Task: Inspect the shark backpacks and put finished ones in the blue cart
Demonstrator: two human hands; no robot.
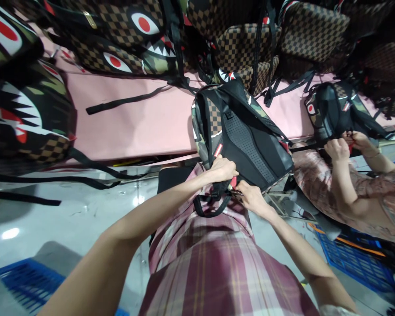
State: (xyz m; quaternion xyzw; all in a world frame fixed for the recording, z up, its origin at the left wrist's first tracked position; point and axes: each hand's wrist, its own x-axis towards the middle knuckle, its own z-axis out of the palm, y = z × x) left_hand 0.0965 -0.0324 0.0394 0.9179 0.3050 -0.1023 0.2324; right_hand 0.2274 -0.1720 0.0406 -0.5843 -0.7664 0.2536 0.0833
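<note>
A black, checkered and camouflage backpack (246,131) leans on the pink table's edge and my lap, its padded back panel facing up. My left hand (223,169) is closed on the backpack at a black strap, just below a red-and-white label (218,150). Right beside it, my right hand (250,196) pinches at the same end of the bag, near a small red tag (233,182). A small dark thing shows at its fingertips, too small to name. The looped carry handle (212,214) hangs toward me over my plaid clothing.
Several similar backpacks (240,48) crowd the back of the pink table (134,123). Another backpack (33,118) stands at the left, its straps trailing over the edge. On my right, a co-worker's hands (337,149) handle a backpack (339,109). Blue crates (358,259) sit on the floor.
</note>
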